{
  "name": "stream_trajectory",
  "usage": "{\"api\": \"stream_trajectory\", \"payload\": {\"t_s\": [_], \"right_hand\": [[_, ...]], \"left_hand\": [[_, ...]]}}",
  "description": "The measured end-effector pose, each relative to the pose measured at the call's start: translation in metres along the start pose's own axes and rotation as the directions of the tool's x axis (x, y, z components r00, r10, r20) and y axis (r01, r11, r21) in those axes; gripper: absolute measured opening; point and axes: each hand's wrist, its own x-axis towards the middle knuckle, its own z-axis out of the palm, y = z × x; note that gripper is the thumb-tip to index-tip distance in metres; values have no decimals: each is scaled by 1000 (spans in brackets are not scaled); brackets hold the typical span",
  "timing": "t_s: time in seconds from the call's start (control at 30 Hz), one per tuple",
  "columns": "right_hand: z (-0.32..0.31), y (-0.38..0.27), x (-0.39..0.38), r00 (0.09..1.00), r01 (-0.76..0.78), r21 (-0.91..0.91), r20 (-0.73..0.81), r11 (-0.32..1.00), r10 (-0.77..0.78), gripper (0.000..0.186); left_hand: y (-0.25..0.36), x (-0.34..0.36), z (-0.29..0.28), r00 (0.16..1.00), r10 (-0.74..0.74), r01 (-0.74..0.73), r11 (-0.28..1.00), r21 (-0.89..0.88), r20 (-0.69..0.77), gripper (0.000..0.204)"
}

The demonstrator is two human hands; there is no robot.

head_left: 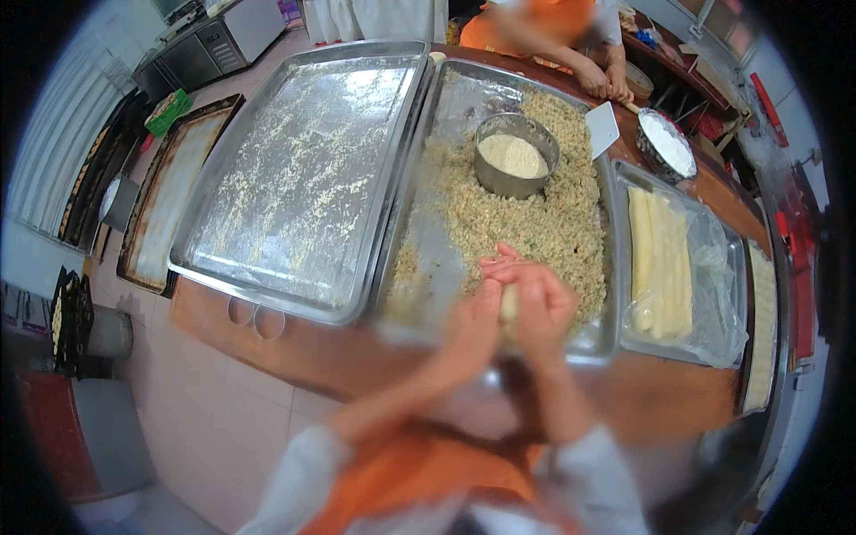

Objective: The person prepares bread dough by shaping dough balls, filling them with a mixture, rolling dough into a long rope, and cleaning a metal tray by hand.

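Note:
Both my hands meet over the near part of a metal tray [406,308] that holds a crumbly, tan-green filling [499,227]. Between my left hand [479,316] and my right hand [546,303], a pale piece of dough [509,303] shows in part. My fingers are curled together around it, and the far side of the dough is hidden by them. Beyond my hands, a round metal bowl [514,183] of pale yellowish crumbs [513,155] sits in the filling. A white scraper [602,130] lies at the tray's far right corner.
On the left, a large metal tray [294,169] is dusted with crumbs. To the right, long dough rolls [658,259] lie under clear plastic in another tray [738,267]. Across the table, another person's hands [606,82] work near a bowl of white powder [667,144].

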Motion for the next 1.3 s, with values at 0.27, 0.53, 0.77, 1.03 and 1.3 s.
{"api": "stream_trajectory", "payload": {"t_s": [0.27,0.53,0.77,1.03,1.3], "right_hand": [[16,-4,-1,998,59,-82,-12,995,-60,17],[10,8,2,982,181,43,-56,982,-179,7],[8,4,-6,996,-87,262,9,961,88,3],[19,-8,-4,997,-79,271,6,959,81,8],[14,-7,-6,998,-55,296,23,954,50,33]], "left_hand": [[-16,-1,-3,975,220,-221,962,-159,-24,36],[4,-3,-5,961,277,-277,961,-12,-2,43],[-7,-4,-12,912,406,-405,914,-26,52,36],[-14,-3,-23,968,214,-214,977,-17,133,41],[11,-14,-19,942,323,-325,946,10,86,38]]}}
